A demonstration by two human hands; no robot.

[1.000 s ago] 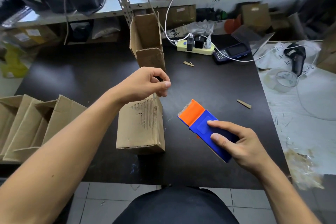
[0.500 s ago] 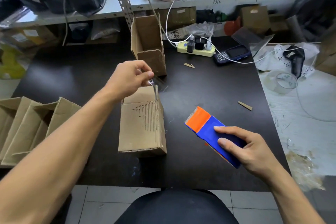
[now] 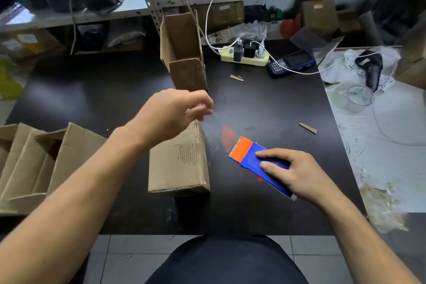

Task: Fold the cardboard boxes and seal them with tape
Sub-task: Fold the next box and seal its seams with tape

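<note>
A closed cardboard box point(image 3: 177, 163) lies on the black table point(image 3: 92, 99) in front of me. My left hand point(image 3: 170, 113) hovers over the box's far end, motion-blurred. Its thumb and fingertips are pinched together on what looks like the end of a clear tape strip, barely visible. My right hand point(image 3: 297, 175) grips a blue and orange tape dispenser point(image 3: 251, 157) to the right of the box, with the toothed orange end pointing toward my left hand. A second, open box point(image 3: 184, 53) stands upright at the back.
Several unsealed cardboard boxes point(image 3: 34, 163) lie at the left table edge. A power strip point(image 3: 244, 55), a handheld scanner point(image 3: 291, 62), cables and cardboard scraps point(image 3: 307, 128) sit at the back and right. A clear tape roll point(image 3: 356, 97) rests on the white surface to the right.
My left hand swung left and back, then returned right over the box's far end. My right hand with the dispenser drew slightly nearer to me and lower.
</note>
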